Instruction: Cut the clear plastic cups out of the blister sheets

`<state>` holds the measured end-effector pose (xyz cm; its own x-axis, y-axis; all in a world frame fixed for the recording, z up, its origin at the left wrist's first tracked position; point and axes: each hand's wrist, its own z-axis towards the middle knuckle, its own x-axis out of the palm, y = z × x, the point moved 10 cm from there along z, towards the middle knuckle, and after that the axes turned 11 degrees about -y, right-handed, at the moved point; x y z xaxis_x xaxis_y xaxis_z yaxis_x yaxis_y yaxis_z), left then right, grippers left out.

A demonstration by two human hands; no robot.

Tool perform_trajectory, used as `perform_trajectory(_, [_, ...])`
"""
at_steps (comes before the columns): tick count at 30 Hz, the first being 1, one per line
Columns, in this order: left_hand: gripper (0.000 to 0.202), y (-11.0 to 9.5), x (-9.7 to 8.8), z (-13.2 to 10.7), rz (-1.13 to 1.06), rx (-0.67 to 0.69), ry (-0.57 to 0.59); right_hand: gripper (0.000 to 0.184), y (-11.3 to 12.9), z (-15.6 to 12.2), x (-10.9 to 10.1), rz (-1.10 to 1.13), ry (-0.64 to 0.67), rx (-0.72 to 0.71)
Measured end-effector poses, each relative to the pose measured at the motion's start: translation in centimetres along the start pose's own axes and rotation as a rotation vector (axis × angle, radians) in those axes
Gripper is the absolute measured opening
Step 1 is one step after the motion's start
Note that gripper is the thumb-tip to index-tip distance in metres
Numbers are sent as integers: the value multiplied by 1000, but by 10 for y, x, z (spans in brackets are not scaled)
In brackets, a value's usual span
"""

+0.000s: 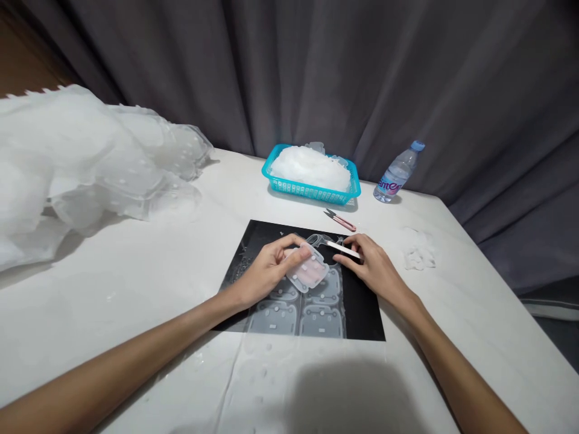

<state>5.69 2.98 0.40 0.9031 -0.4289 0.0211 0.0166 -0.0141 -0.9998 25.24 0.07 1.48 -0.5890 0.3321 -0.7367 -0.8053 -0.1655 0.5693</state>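
My left hand [269, 265] pinches a translucent, rounded-square moulded plastic piece [310, 274] between thumb and fingers, tilted above the black mat [364, 310]. In my right hand [373, 262] is a slim white stick-like tool [344, 248], its tip pointing left toward the piece. What kind of tool it is I cannot tell. Thin clear plastic trimmings [319, 239] show near that tip. Beneath the hands, a clear sheet of several similar moulded pieces [322, 322] lies on the mat and runs past its front edge. Small clear bits are scattered at the mat's left side.
Thread snips [340, 220] with pink handles lie behind the mat. Beyond them stands a blue basket [312, 194] heaped with white translucent material. A water bottle [395, 178] is at the back right, clear scraps [420, 259] at right. Piled translucent sheets [90, 163] cover the left.
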Motion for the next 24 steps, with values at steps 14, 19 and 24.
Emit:
perform_trajectory(14, [26, -17, -1, -7, 228, 126, -60, 34, -11, 39, 8, -245, -189, -177])
perform_trajectory(19, [24, -19, -1, -7, 238, 135, -68, 33, -4, 36, 6, -372, -207, -201])
perform_trajectory(24, [20, -22, -1, -8, 232, 152, -68, 29, 2, 25, -13, -119, -265, -82])
